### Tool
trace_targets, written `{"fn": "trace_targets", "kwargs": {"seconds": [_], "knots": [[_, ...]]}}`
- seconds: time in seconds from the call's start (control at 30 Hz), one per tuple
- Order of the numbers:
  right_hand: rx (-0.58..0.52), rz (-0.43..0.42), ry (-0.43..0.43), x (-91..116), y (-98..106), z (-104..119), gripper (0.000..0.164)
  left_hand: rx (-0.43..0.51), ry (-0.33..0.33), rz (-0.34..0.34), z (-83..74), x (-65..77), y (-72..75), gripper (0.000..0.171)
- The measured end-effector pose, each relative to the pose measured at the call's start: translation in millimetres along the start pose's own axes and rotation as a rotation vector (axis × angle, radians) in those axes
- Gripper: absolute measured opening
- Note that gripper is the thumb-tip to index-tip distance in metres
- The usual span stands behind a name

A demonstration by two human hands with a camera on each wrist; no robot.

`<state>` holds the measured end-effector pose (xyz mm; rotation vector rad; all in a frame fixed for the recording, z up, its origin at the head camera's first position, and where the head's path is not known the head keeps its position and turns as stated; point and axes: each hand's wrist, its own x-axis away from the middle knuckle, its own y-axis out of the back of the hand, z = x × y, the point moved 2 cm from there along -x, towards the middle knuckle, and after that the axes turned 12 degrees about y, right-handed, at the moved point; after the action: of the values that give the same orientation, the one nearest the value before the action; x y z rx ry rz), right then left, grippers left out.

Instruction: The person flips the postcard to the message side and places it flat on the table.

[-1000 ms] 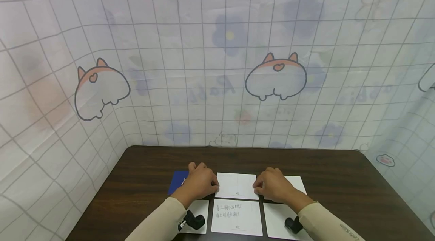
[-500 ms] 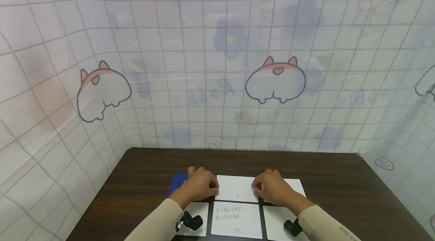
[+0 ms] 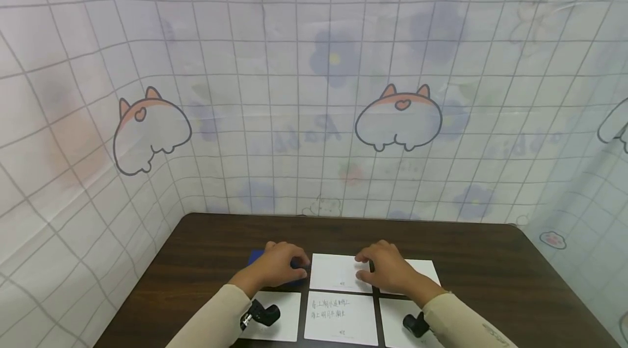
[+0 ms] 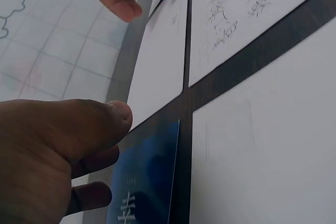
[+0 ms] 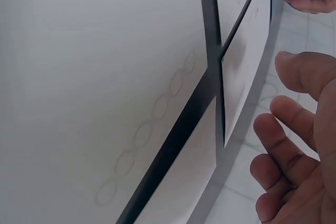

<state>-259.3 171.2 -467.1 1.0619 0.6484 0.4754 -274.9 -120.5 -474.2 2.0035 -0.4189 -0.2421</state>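
My left hand (image 3: 277,266) hovers over the blue card (image 4: 149,169), which has white lettering and is partly hidden under it in the head view. Its thumb and fingers are spread apart with nothing between them, just left of the upper middle white card (image 3: 331,271). At that card's right edge is my right hand (image 3: 390,267), its fingers loosely bent and holding nothing. Below the upper middle card lies a white card with two lines of handwriting (image 3: 342,319). In the right wrist view, a chain of faint ovals marks the large near white card (image 5: 100,98).
More white cards lie in the grid: one at upper right (image 3: 426,269), one at lower left (image 3: 289,310) and one at lower right (image 3: 394,312). Narrow gaps separate them on the dark wood table (image 3: 471,261). A gridded cloth (image 3: 304,173) with cartoon prints hangs behind.
Both hands were at the side edges of the upper middle card. The left hand has drawn away leftward and its fingers have parted; the right hand's fingers have spread too. That card stays flat.
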Motion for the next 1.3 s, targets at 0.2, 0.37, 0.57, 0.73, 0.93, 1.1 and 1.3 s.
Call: {"fn": "trace_targets", "kwargs": {"seconds": [0.2,0.37,0.57,0.73,0.93,1.1,1.3], "knots": [[-0.015,0.024,-0.003,-7.4,-5.8,4.9,0.038,0.029,0.018,-0.008,11.5,5.6,7.6,0.021],[-0.044,0.021,0.01,-14.2,-11.0,8.2,0.044,0.048,0.032,-0.017,26.2,9.3,12.6,0.025],[-0.04,0.032,-0.008,-22.1,-18.7,9.1,0.051,0.101,0.098,-0.01,44.0,16.9,19.1,0.029],[-0.034,0.039,-0.012,-27.9,-20.6,10.9,0.056,0.11,0.131,-0.018,53.3,23.4,26.7,0.031],[-0.045,0.039,-0.012,-33.9,-25.9,13.6,0.058,0.119,0.181,-0.023,64.6,30.9,33.8,0.031],[-0.048,0.044,-0.012,-38.7,-30.3,16.2,0.059,0.122,0.241,-0.04,71.9,36.3,38.6,0.032],[-0.042,0.05,-0.024,-45.2,-32.2,19.4,0.06,0.054,0.278,-0.078,81.7,38.0,44.4,0.036]]}}
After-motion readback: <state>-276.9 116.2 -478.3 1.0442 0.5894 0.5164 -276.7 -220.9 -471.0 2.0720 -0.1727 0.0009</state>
